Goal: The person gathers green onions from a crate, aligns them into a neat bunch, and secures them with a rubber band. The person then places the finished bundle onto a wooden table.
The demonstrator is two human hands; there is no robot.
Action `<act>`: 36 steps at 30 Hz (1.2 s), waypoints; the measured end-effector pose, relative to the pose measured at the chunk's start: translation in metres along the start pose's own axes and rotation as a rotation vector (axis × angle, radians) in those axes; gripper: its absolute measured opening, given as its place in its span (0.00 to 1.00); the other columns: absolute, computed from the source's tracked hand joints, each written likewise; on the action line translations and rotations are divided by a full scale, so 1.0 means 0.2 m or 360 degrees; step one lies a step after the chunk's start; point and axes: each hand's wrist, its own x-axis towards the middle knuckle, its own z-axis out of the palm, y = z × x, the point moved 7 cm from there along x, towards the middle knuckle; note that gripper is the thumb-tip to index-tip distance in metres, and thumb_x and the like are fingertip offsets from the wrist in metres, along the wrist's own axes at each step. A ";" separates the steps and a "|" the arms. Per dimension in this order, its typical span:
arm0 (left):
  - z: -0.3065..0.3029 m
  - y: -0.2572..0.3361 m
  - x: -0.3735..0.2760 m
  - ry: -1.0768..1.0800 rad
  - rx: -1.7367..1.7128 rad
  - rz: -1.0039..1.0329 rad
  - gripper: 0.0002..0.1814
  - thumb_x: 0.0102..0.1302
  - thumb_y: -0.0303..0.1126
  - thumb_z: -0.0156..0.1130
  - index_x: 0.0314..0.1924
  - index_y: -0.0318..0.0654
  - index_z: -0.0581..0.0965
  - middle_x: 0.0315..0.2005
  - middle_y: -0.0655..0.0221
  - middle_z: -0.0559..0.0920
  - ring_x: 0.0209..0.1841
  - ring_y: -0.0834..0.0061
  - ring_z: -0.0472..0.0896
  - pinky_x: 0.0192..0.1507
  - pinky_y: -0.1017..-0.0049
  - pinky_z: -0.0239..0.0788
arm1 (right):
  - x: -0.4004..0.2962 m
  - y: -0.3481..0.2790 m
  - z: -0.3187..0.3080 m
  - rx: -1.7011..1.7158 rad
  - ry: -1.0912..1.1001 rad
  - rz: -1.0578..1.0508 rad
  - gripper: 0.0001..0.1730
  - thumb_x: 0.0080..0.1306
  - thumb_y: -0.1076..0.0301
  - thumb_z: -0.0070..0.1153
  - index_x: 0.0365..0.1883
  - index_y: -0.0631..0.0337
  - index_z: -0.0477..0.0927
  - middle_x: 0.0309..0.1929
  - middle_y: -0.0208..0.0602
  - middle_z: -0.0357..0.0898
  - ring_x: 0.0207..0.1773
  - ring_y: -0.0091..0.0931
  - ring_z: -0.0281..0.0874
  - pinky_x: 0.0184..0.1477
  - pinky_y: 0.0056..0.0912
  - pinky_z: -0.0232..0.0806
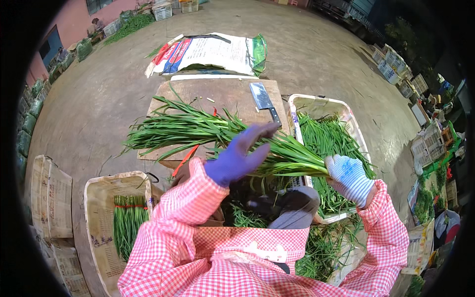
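My right hand (349, 176), in a striped white and blue knit glove, grips the pale stem ends of a bunch of long green garlic chives (196, 128). The leaves stretch left across a wooden board (222, 92). My left hand (243, 154), in a purple glove, hovers over the middle of the bunch with its fingers apart, slightly blurred. A cleaver (263, 100) with a black handle lies at the board's right side. A red strip (185, 160) hangs over the board's front edge, and another red bit shows behind the leaves.
At right, a white plastic crate (358, 126) holds loose chives. Another crate (91, 219) at left holds bundles tied with red bands (130, 222). A printed woven sack (219, 52) lies beyond the board. Leaf scraps (319, 256) litter the floor beside my legs. Stacked crates line both sides.
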 end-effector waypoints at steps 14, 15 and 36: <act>0.25 -0.21 0.29 -0.0576 0.1187 0.0581 0.16 0.51 0.33 0.62 0.41 0.41 0.76 0.40 0.61 0.78 0.45 0.58 0.74 0.52 0.65 0.65 | -0.08 0.03 0.05 0.0086 -0.0057 0.0048 0.17 0.51 0.66 0.58 0.36 0.62 0.70 0.28 0.41 0.73 0.30 0.38 0.76 0.29 0.38 0.70; 0.26 -0.19 0.30 -0.0586 0.1291 0.0613 0.15 0.50 0.33 0.62 0.41 0.41 0.76 0.38 0.62 0.77 0.43 0.59 0.74 0.52 0.65 0.64 | -0.09 0.03 0.05 0.0095 -0.0062 0.0056 0.17 0.50 0.65 0.58 0.37 0.62 0.70 0.28 0.41 0.73 0.31 0.37 0.76 0.30 0.38 0.70; -0.61 0.65 -0.24 0.0765 0.0270 0.0109 0.13 0.65 0.23 0.46 0.46 0.24 0.73 0.27 0.66 0.77 0.28 0.80 0.75 0.40 0.76 0.71 | -0.14 0.63 -0.15 -0.0162 0.0198 0.0812 0.17 0.48 0.64 0.62 0.36 0.56 0.76 0.29 0.46 0.78 0.34 0.43 0.77 0.37 0.40 0.72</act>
